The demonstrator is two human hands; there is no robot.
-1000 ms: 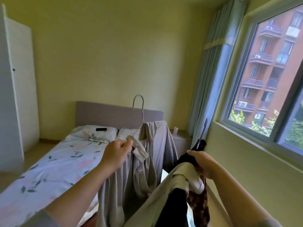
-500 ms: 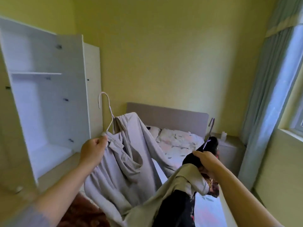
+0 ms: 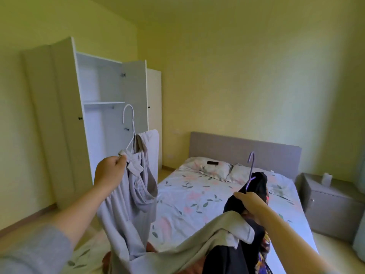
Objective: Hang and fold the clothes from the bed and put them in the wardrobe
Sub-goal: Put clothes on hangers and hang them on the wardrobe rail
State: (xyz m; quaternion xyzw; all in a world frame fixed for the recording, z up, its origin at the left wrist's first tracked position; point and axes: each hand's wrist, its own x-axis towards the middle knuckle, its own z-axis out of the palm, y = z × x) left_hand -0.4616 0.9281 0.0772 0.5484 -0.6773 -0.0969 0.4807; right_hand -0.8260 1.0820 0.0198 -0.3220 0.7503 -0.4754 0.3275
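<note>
Grey cloth takes up my left side: a grey top (image 3: 128,204) sits on a white hanger (image 3: 129,123). My left hand (image 3: 109,172) pinches the hanger's shoulder end and the fabric together, holding it up in front of the wardrobe (image 3: 110,86).

My right hand (image 3: 250,202) has its fingers curled round a dark garment (image 3: 259,180) that rides on a purple hanger (image 3: 250,171), held over the bed (image 3: 197,194). A pale beige piece (image 3: 197,240) is draped below that wrist. I cannot tell whether the hand holds it too or it only lies over the arm.

I judge the hanging half partly done. Two garments are on hangers, but neither is in the wardrobe, and both are well apart from it. The wardrobe's door (image 3: 134,95) stands open, with a shelf (image 3: 103,103) across it and the tall space underneath where I would hook them.

The beige piece looks to be on no hanger and not folded, so it is left to do. On the sheet I see only pillows (image 3: 205,168) and a small black object (image 3: 212,162). The near end of the bed is hidden behind the clothes I carry, so more may be waiting there.
</note>
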